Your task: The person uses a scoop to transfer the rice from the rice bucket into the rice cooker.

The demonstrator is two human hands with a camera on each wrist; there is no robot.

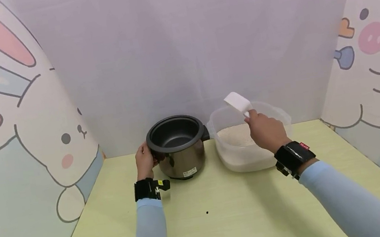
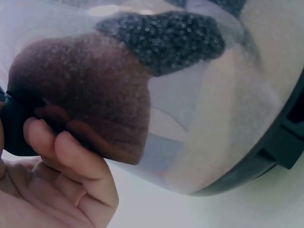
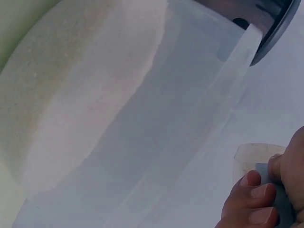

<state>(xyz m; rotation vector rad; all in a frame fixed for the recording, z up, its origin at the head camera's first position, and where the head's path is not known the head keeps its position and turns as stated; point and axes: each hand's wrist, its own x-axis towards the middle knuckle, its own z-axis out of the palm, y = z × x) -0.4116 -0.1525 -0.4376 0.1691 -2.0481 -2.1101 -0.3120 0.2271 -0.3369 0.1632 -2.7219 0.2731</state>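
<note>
In the head view, along the table's [image 1: 234,225] far edge, the left hand [image 1: 144,161] grips the dark cooker [image 1: 190,159]; to its right stands a clear tub [image 1: 220,117] of pale grains [image 1: 236,134]. Above the tub, the right hand [image 1: 267,130] holds a white scoop [image 1: 237,102].

Left wrist: fingers curl at the cooker's black side handle [image 2: 18,128].

Right wrist: fingers wrap the scoop's handle.

A translucent tub [image 1: 229,161] holds pale grain [image 1: 237,135]; left of it stands an upright, lidless brown cooker [image 1: 188,159], above it tilts a white scoop [image 1: 237,103].
</note>
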